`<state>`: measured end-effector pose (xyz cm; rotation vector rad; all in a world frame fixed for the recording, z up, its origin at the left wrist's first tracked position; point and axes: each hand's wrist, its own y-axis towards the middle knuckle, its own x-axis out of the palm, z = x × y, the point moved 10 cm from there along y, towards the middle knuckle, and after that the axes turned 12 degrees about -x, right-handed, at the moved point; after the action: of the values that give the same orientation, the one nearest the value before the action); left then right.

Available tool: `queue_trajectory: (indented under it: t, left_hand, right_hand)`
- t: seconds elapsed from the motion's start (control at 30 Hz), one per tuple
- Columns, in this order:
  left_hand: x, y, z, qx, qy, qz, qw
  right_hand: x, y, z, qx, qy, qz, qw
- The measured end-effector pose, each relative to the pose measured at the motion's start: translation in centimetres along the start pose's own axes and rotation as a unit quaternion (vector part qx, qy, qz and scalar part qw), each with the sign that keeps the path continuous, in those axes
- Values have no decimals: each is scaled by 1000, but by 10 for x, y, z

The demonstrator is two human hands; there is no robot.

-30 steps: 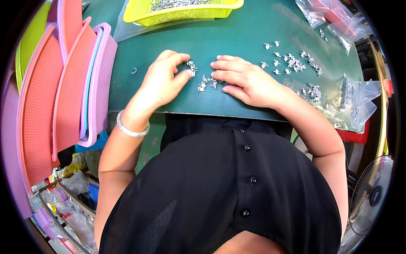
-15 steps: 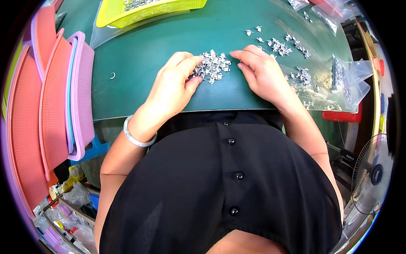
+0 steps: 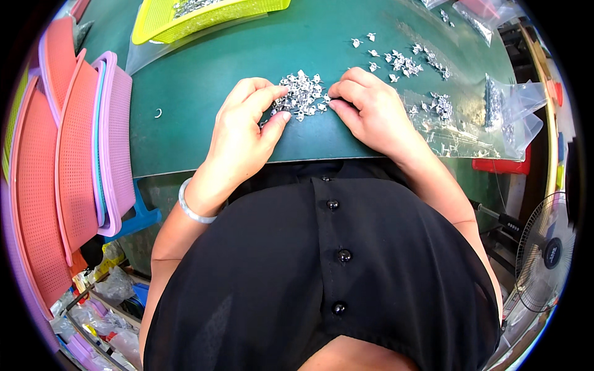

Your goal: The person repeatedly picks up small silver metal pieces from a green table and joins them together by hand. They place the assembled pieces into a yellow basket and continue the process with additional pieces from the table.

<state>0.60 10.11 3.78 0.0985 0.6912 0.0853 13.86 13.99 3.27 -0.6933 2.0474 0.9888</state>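
A heap of small silvery metal parts (image 3: 302, 93) lies on the green tabletop between my two hands. My left hand (image 3: 244, 123) rests at the heap's left edge, its thumb and fingers apart with a few parts in the gap. At the right edge of the heap, my right hand (image 3: 371, 111) has thumb and forefinger drawn close together on a small metal part at their tips. The other right fingers are curled and partly hidden. Further right lie looser clusters of the same parts (image 3: 405, 63), with several single ones scattered around them.
A yellow-green basket (image 3: 204, 28) holding metal parts stands at the far left. Stacked pink, orange and purple baskets (image 3: 114, 142) rise along the left side. Clear plastic bags (image 3: 516, 114) with parts lie by the right edge. A fan (image 3: 550, 250) stands lower right. One curved piece (image 3: 158, 113) lies alone.
My right hand has moved left to the heap, and its thumb and forefinger have come closer together. My left hand stays beside the heap. The whole view has shifted slightly.
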Motion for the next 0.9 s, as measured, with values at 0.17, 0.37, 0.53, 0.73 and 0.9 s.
queue_trajectory:
  t: [0.17,0.37,0.53,0.73,0.9]
  left_hand:
    - [4,0,3,-6,-16,-8,1000]
    - [11,3,5,-26,-51,-42,997]
    - [19,7,5,-19,-99,-51,994]
    - [23,7,3,-37,-128,-74,988]
    - [26,9,-5,-55,-169,-83,980]
  right_hand:
    - [2,2,-5,-33,-9,0,999]
    - [-8,5,-12,-44,52,39,997]
    - [-11,10,-17,-47,140,70,987]
    - [-9,11,-16,-38,181,82,979]
    - [-11,12,-18,-52,180,92,978]
